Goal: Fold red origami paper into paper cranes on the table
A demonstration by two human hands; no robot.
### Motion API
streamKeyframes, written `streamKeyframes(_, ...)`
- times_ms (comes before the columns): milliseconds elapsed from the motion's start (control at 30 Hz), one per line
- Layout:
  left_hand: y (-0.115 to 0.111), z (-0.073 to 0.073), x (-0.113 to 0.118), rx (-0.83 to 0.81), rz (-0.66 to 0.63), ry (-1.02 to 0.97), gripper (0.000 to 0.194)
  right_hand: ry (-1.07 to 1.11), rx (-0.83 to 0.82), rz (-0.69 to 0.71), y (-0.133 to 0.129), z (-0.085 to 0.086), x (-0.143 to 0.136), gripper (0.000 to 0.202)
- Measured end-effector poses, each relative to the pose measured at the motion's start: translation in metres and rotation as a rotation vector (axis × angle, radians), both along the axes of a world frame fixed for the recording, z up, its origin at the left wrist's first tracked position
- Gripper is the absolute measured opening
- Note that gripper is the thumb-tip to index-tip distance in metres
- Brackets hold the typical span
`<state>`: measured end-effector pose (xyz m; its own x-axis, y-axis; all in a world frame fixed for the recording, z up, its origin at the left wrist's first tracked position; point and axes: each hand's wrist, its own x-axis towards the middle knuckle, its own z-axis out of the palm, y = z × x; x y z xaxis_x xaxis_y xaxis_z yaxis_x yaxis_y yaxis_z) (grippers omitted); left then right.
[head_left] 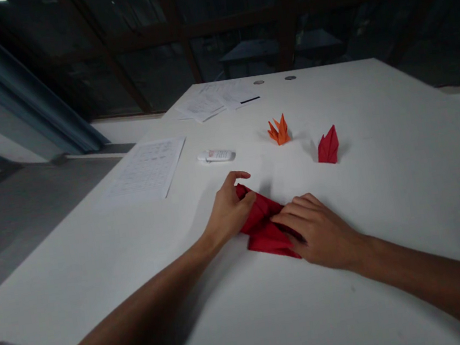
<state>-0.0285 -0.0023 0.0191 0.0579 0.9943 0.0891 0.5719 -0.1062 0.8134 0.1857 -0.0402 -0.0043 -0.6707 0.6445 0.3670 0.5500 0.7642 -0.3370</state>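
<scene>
A partly folded sheet of red origami paper rests on the white table in front of me. My left hand grips its far left part, thumb on top and index finger stretched past the edge. On the right side of the paper, my right hand is closed round a fold, with its fingertips near the middle crease. The right thumb and part of the paper under both hands are hidden. Beyond the hands stand an orange folded paper figure and a red folded paper figure.
A white bottle-like object with printing lies left of centre on the table. Printed sheets lie at the left, with more papers and a dark pen-like strip at the back. Two round grommets are near the far edge.
</scene>
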Motion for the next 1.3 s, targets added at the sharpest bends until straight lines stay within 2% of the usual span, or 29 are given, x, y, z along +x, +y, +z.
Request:
streamKeyframes(100, 0.004, -0.001, -0.006, -0.012, -0.051, 0.034, 0.038, 0.089, -0.035, -0.031, 0.000, 0.002, 0.002, 0.035)
streamKeyframes(200, 0.007, -0.002, -0.009, -0.035, -0.063, 0.025, 0.034, 0.191, -0.020, -0.017, -0.001, 0.005, 0.006, 0.030)
streamKeyframes(333, 0.006, -0.003, -0.008, -0.019, -0.106, -0.022, 0.035, 0.296, 0.065, 0.067, -0.004, 0.006, 0.007, 0.032)
streamKeyframes(467, 0.005, -0.001, -0.005, 0.002, -0.106, -0.065, 0.033, 0.235, 0.010, 0.220, -0.006, 0.004, 0.004, 0.044)
streamKeyframes(567, 0.006, -0.002, -0.005, -0.037, -0.050, -0.107, 0.032, 0.121, -0.079, 0.262, -0.006, 0.002, 0.002, 0.039)
streamKeyframes(700, 0.009, -0.005, -0.004, -0.103, -0.008, -0.164, 0.032, 0.043, -0.073, 0.288, -0.004, 0.001, 0.003, 0.033)
streamKeyframes(800, 0.012, -0.004, -0.007, -0.121, -0.025, -0.173, 0.027, 0.027, -0.052, 0.273, -0.004, 0.001, 0.002, 0.033)
streamKeyframes(900, 0.016, -0.001, -0.014, -0.109, -0.131, -0.160, 0.021, 0.021, -0.053, 0.239, -0.005, 0.002, 0.001, 0.030)
streamKeyframes(1000, 0.019, 0.001, -0.022, -0.095, -0.215, -0.154, 0.025, 0.015, -0.057, 0.203, -0.006, 0.003, 0.000, 0.025)
streamKeyframes(1200, 0.023, 0.005, -0.028, -0.040, -0.205, -0.069, 0.027, -0.011, -0.019, 0.124, -0.007, 0.004, 0.000, 0.028)
streamKeyframes(1300, 0.024, 0.011, -0.032, -0.077, -0.340, -0.155, 0.029, -0.040, 0.013, 0.018, -0.007, 0.003, 0.000, 0.029)
